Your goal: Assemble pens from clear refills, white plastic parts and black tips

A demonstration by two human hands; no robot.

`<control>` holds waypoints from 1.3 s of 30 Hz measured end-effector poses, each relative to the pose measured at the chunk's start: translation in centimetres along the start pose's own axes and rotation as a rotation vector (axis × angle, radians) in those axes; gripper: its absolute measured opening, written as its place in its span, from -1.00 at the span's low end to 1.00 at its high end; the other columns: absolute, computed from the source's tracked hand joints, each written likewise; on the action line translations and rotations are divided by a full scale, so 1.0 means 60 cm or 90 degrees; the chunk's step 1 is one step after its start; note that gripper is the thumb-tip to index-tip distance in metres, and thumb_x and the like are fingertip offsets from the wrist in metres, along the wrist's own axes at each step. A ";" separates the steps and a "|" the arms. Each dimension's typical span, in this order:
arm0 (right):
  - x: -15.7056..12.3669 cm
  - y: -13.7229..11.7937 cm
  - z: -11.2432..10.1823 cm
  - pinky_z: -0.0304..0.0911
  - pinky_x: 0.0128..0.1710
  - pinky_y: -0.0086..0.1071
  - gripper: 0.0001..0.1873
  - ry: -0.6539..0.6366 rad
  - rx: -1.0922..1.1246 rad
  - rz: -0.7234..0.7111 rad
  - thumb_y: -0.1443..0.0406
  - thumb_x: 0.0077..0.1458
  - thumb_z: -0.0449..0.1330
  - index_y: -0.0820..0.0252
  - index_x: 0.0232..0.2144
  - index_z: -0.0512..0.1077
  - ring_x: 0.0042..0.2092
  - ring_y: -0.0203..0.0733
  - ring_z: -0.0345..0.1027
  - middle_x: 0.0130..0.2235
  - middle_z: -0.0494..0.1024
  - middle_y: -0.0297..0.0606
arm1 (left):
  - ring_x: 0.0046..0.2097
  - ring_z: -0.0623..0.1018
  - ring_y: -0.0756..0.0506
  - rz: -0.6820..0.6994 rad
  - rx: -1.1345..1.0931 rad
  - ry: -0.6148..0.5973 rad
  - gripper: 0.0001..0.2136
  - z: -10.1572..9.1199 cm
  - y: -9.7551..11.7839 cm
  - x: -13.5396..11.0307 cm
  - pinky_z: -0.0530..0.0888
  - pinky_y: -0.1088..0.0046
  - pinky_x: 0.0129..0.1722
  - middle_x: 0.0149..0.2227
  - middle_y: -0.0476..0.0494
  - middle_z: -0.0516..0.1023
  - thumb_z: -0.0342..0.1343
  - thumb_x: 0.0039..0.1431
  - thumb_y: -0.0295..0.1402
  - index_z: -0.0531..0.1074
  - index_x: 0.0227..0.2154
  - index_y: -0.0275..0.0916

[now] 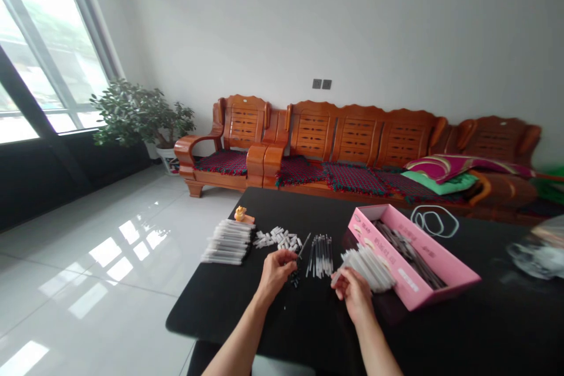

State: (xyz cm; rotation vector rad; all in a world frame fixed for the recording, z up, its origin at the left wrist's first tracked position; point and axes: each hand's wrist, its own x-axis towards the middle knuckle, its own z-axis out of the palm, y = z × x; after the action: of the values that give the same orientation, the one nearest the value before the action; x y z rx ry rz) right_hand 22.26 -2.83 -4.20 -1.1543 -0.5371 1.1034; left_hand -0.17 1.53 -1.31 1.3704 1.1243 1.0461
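Note:
Between the thumb and fingers of my left hand [278, 269] is a thin pen refill [304, 245], its tip slanting up to the right. Small black pen parts [295, 279] lie just below these fingers. My right hand [353, 291] is closed on a translucent pen barrel [337, 275] at the left edge of a pile of similar barrels [371, 267]. A row of dark-filled refills [321, 255] lies between my hands. White caps or plugs [279, 237] are scattered beyond my left hand. Farther left, several white pens [228, 242] are stacked side by side.
A pink box [434, 247] holding dark, thin sticks stands at the right of the black table [229, 311]. Behind it lies a white cord loop [434, 222]; a plastic bag [540, 249] sits far right. A small orange figurine [240, 214] stands at the back left.

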 end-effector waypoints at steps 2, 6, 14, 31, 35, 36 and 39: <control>-0.002 -0.011 0.018 -0.04 -0.82 -0.56 -0.69 0.013 0.022 0.000 0.18 -0.28 0.37 0.24 -0.55 0.37 -0.67 -0.25 0.34 -0.61 0.55 -0.23 | -0.61 0.28 0.09 -0.036 -0.065 -0.033 -0.75 -0.004 -0.002 -0.010 0.15 0.61 -0.64 -0.54 -0.02 0.48 0.16 -0.08 -0.34 0.54 -0.31 -0.32; -0.005 -0.046 0.055 0.11 -0.78 -0.54 -0.71 -0.003 0.067 -0.064 0.22 -0.23 0.38 0.24 -0.51 0.38 -0.62 -0.23 0.41 -0.57 0.58 -0.22 | -0.63 0.20 0.13 -0.054 -0.107 -0.076 -0.73 -0.011 0.002 -0.028 0.06 0.61 -0.66 -0.54 -0.06 0.51 0.18 -0.10 -0.29 0.56 -0.33 -0.35; -0.007 -0.081 0.092 0.27 -0.72 -0.49 -0.67 -0.025 0.047 -0.123 0.23 -0.23 0.40 0.24 -0.44 0.38 -0.58 -0.18 0.47 -0.52 0.61 -0.19 | -0.64 0.15 0.13 -0.054 -0.108 -0.111 -0.73 -0.017 0.004 -0.046 0.02 0.59 -0.66 -0.54 -0.05 0.51 0.18 -0.08 -0.26 0.57 -0.34 -0.34; -0.014 -0.060 0.091 0.32 -0.71 -0.47 -0.65 -0.036 0.039 -0.098 0.21 -0.26 0.43 0.26 -0.46 0.40 -0.58 -0.16 0.47 -0.52 0.61 -0.18 | -0.54 0.30 0.07 -0.033 -0.132 -0.108 -0.81 -0.005 -0.011 -0.043 0.09 0.58 -0.56 -0.53 -0.10 0.54 0.20 -0.09 -0.38 0.59 -0.39 -0.36; -0.020 -0.056 0.093 0.32 -0.71 -0.46 -0.65 -0.040 0.024 -0.079 0.20 -0.26 0.43 0.27 -0.47 0.40 -0.58 -0.16 0.47 -0.52 0.61 -0.17 | -0.57 0.27 0.09 -0.025 -0.115 -0.101 -0.82 -0.004 0.000 -0.043 0.10 0.58 -0.56 -0.54 -0.09 0.53 0.20 -0.09 -0.38 0.59 -0.40 -0.36; -0.022 -0.054 0.093 0.32 -0.71 -0.46 -0.65 -0.043 0.020 -0.073 0.20 -0.26 0.43 0.28 -0.47 0.40 -0.59 -0.16 0.47 -0.52 0.61 -0.17 | -0.57 0.27 0.09 -0.024 -0.111 -0.101 -0.82 -0.004 0.002 -0.042 0.10 0.58 -0.57 -0.55 -0.09 0.53 0.20 -0.09 -0.38 0.59 -0.40 -0.36; -0.029 -0.045 0.098 0.34 -0.69 -0.44 -0.66 -0.057 0.009 -0.060 0.20 -0.24 0.41 0.28 -0.46 0.40 -0.58 -0.15 0.48 -0.52 0.61 -0.17 | -0.58 0.27 0.09 -0.026 -0.108 -0.096 -0.82 0.002 0.005 -0.040 0.13 0.59 -0.58 -0.56 -0.07 0.50 0.20 -0.09 -0.38 0.58 -0.40 -0.36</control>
State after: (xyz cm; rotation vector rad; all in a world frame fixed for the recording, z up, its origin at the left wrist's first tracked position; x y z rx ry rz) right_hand 17.86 -1.72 0.71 -1.0610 -0.6458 1.0790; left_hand -0.49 -0.86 -1.08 1.2646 0.9275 0.9686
